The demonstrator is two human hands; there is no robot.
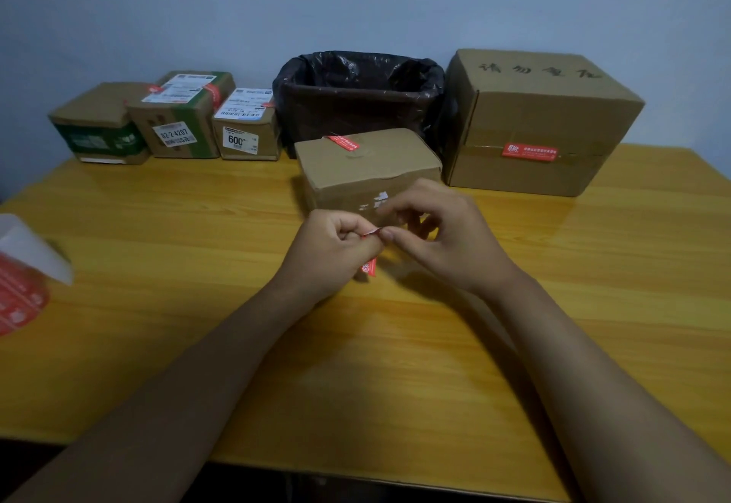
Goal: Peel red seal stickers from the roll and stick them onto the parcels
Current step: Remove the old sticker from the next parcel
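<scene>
Red seals already show on the big parcel (530,123) at two o'clock, the middle parcel (368,162) at twelve, and at least two small boxes at ten (the leftmost is unclear). Left hand (336,241) pinches a red sticker (370,265); right hand (439,233) fingertips pick at its upper end. Roll (19,293) lies at nine.

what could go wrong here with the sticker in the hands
1. Both hands, left and right, pinch the red sticker in mid-air; its hanging end may fold and stick to itself or a finger.
2. The nearest box already carries a red seal on top, so this one might double up.
</scene>
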